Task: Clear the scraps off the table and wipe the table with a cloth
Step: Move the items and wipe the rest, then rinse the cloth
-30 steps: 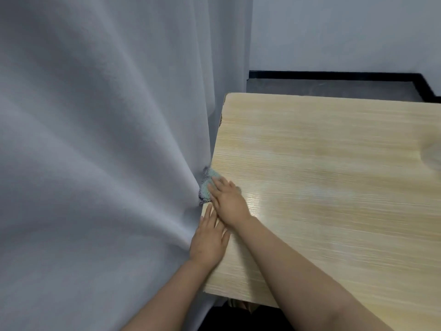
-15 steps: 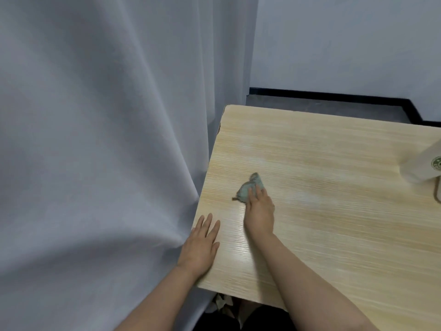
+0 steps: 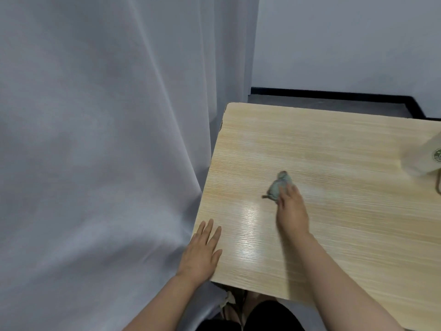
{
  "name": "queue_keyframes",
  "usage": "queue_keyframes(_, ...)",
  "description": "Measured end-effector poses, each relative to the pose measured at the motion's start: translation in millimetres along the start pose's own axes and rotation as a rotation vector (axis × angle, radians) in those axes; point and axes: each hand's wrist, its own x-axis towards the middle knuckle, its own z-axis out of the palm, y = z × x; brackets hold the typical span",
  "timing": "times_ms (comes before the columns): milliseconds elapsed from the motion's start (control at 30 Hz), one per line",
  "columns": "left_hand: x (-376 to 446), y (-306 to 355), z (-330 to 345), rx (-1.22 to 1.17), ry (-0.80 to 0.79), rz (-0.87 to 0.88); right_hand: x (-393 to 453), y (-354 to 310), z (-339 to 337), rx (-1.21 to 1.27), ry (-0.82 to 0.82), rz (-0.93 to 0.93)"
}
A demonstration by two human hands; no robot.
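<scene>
My cloth (image 3: 279, 186) is a small gray-green wad, bunched up, sitting on the table (image 3: 358, 235) about in the middle of the part I can see. My right hand (image 3: 291, 211) is on top of the near side of it. The fingers lie over the cloth and press it down on the wood, but the hand is blurry, so I cannot tell if the fingers are flat or curled around it.

My left hand (image 3: 201, 254) is near the cloth, toward me and toward the curtain. It lies flat with straight fingers at the table's near corner, and it holds nothing. I think it is there to keep me steady.

Between the two hands the wood looks shiny, maybe wet from wiping, though it could just be the light.

Far from the cloth, at the other edge of the table, stands a paper cup (image 3: 423, 161) with a green round mark. A thin cord (image 3: 438, 185) lies just beside it.

A big gray curtain (image 3: 107, 139) hangs along the table's side.

I see no scraps on the table, so I think the clearing part is done. I judge the wiping is about halfway. The far part of the table and the spot near the cup look like they need a wipe too.
</scene>
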Motion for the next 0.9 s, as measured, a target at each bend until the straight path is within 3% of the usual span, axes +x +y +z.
queue_keyframes(100, 0.0, -0.1, 0.5, 0.002, -0.005, -0.007, -2.1, 31.0, -13.2, -0.051, 0.136, 0.247)
queue_keyframes(200, 1.5, 8.2, 0.1, 0.001, -0.009, -0.046, -4.1, 5.7, 1.5, -0.034, 0.15, 0.284)
queue_keyframes(400, 3.1, 18.8, 2.7, 0.038, 0.006, -0.096, -17.7, -92.1, 50.8, -0.088, -0.209, -0.322)
queue_keyframes(500, 2.5, 15.6, 5.2, 0.045, 0.007, -0.084, -15.1, -81.6, 47.7, -0.127, -0.265, -0.408)
queue_keyframes(767, 3.4, 16.8, 6.8, 0.143, -0.036, -0.06, -30.5, 33.3, -13.1, -0.034, -0.027, -0.036)
queue_keyframes(833, 2.2, 18.9, 7.8, 0.162, -0.04, -0.067, -36.1, 26.0, -9.4, -0.05, -0.002, 0.039)
queue_keyframes(900, 1.9, 22.0, 9.6, 0.155, -0.03, -0.101, -40.1, -0.8, 2.6, -0.038, -0.073, -0.017)
